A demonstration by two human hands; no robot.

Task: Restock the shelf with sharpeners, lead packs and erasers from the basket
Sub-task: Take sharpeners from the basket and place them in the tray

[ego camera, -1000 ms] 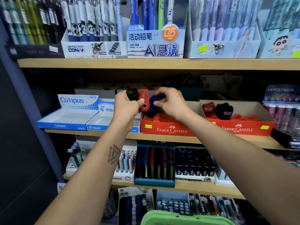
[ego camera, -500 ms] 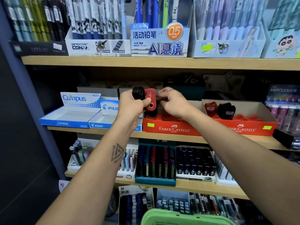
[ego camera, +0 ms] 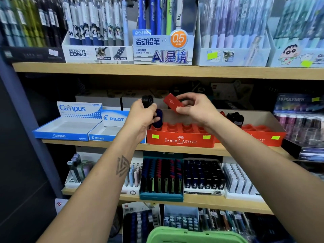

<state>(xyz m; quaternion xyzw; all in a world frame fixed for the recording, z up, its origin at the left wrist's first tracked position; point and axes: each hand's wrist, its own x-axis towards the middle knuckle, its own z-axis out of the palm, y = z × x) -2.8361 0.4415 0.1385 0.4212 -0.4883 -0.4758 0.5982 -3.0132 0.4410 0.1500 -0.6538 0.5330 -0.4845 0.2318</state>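
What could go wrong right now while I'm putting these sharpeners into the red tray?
The right hand pinches the red sharpener tilted, above the red tray; it might slip and fall behind the tray. The left hand grips a black sharpener close to the blue sharpener standing at the tray's left end, so it could knock that one over.

wooden shelving (ego camera: 157, 71) in three visible tiers, stocked with boxed pens and stationery; dark recess behind the middle tier. a blue-grey upright post (ego camera: 22, 106) at left, beside a dark panel (ego camera: 19, 190). even indoor light.
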